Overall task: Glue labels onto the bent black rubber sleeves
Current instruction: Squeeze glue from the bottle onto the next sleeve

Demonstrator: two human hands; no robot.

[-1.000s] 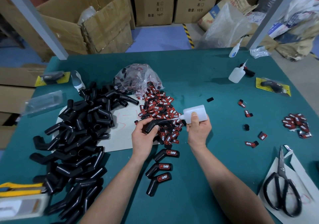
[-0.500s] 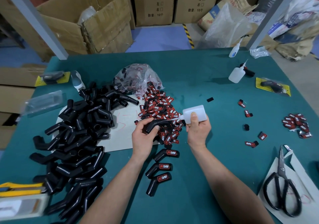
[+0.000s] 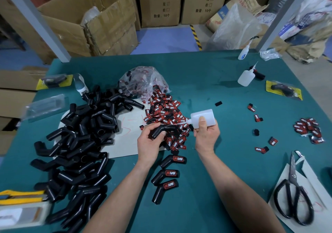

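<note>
head view: left hand [image 3: 149,143] grips bent black sleeve [image 3: 159,130] over near edge of label pile [image 3: 167,114], mid table [image 3: 206,188]. right hand [image 3: 206,134] curled round white glue bottle [image 3: 203,117], thumb on its side, nozzle pointing left at sleeve; whether tip touches, cannot tell. heap of bare sleeves [image 3: 79,143] at left. three labelled sleeves [image 3: 168,173] in row just near of hands. scissors [image 3: 292,196] near right. second bottle [image 3: 245,78] far right.

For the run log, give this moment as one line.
gluing | left hand holds sleeve | right hand holds bottle, nozzle at sleeve
</note>
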